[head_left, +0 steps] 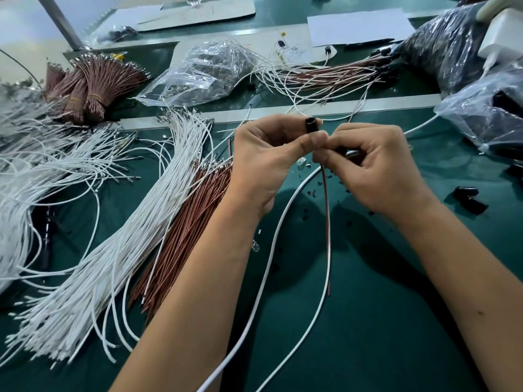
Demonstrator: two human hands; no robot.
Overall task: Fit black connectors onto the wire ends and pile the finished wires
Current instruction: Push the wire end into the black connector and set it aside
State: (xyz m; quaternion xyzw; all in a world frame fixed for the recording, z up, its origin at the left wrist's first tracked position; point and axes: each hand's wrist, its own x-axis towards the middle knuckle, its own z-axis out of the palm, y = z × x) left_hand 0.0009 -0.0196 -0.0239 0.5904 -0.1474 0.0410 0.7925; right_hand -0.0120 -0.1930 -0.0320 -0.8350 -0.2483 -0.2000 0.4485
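Note:
My left hand (266, 159) pinches a black connector (312, 126) between thumb and fingers, its open end pointing up. My right hand (373, 165) is close against it, fingers curled, pinching the upper ends of a brown wire (327, 210) and a white wire (271, 236). Both wires hang down toward me over the green mat. A pile of wires with black connectors fitted (334, 73) lies at the back right. Loose white wires (135, 222) and brown wires (186, 222) lie in heaps to the left of my left arm.
Bundled brown wires (93, 83) stand at the back left. A clear bag of metal terminals (203, 69) lies at the back centre. Plastic bags of black parts (489, 114) sit at the right, and loose black connectors (469, 199) lie beside my right wrist. White paper sheets (356, 25) are farther back.

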